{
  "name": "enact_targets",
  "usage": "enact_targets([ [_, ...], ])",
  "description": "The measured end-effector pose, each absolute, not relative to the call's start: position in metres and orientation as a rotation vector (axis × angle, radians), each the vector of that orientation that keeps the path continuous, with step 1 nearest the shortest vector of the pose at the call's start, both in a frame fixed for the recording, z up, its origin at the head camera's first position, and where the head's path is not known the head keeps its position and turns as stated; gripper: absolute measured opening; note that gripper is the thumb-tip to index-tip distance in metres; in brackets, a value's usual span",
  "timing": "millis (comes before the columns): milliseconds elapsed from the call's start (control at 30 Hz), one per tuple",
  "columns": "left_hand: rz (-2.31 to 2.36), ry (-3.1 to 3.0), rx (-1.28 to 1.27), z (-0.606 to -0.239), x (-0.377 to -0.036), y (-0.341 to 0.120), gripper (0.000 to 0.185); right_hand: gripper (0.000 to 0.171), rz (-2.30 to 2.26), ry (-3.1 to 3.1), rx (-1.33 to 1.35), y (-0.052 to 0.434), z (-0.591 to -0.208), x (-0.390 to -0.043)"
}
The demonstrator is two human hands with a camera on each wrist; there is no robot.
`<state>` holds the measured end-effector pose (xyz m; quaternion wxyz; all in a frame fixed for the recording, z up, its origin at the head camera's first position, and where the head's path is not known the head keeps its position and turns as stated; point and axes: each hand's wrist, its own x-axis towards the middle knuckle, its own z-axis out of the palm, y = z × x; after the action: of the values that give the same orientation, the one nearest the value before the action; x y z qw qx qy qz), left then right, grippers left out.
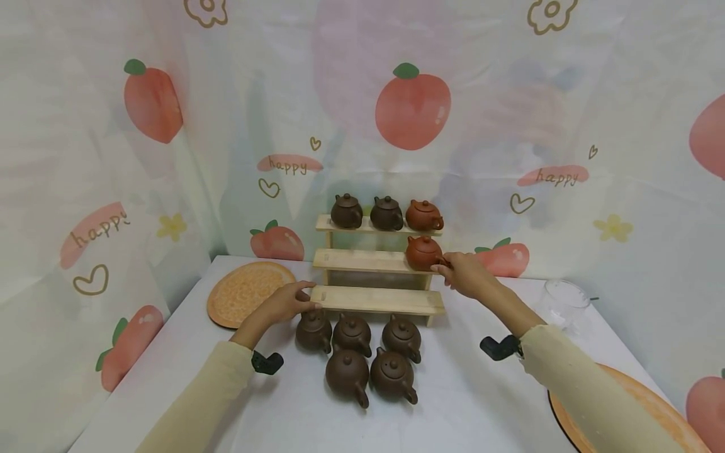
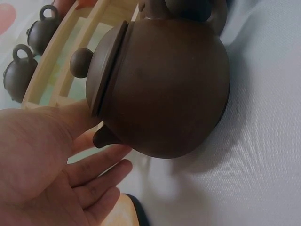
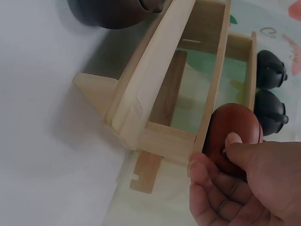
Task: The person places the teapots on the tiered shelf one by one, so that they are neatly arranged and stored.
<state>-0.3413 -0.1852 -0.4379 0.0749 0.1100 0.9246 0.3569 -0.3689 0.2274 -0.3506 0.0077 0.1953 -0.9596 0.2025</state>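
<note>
A three-tier wooden shelf [image 1: 374,299] stands mid-table. Its top tier carries two dark brown teapots [image 1: 347,211] and a reddish one [image 1: 423,216]. A second reddish teapot [image 1: 421,251] sits at the right end of the middle tier, and my right hand [image 1: 453,272] pinches its handle; the right wrist view shows the thumb and fingers of that hand [image 3: 235,188] curled on the red teapot [image 3: 230,127]. My left hand [image 1: 291,301] rests with straight fingers on the left end of the bare bottom tier, beside a dark teapot [image 2: 164,89]. Several dark teapots [image 1: 352,333] stand on the table before the shelf.
A round orange mat [image 1: 246,292] lies left of the shelf and another [image 1: 651,402] at the near right. A clear glass vessel [image 1: 563,302] stands right of the shelf. A peach-print curtain closes the back and sides. The table is covered in white cloth.
</note>
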Motion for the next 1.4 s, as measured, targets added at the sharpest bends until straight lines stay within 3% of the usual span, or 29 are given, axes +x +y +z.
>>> enact_targets([
  [567,1.067,2.778,0.313,-0.438,-0.34,-0.187,0.067,0.036,0.663,-3.023,0.563,0.241,-0.369,-0.359],
  [800,1.072,2.778,0.324,-0.439,-0.339,-0.186,0.068,0.039,0.58,-3.187,0.629,0.236,-0.38,-0.328],
  [1067,1.075,2.778,0.333,-0.439,-0.341,-0.186,0.068,0.044,0.786,-3.279,0.716,0.214,-0.404,-0.291],
  [1400,1.076,2.784,0.343,-0.44,-0.341,-0.185,0.067,0.043,0.857,-3.196,0.951,0.207,-0.421,-0.273],
])
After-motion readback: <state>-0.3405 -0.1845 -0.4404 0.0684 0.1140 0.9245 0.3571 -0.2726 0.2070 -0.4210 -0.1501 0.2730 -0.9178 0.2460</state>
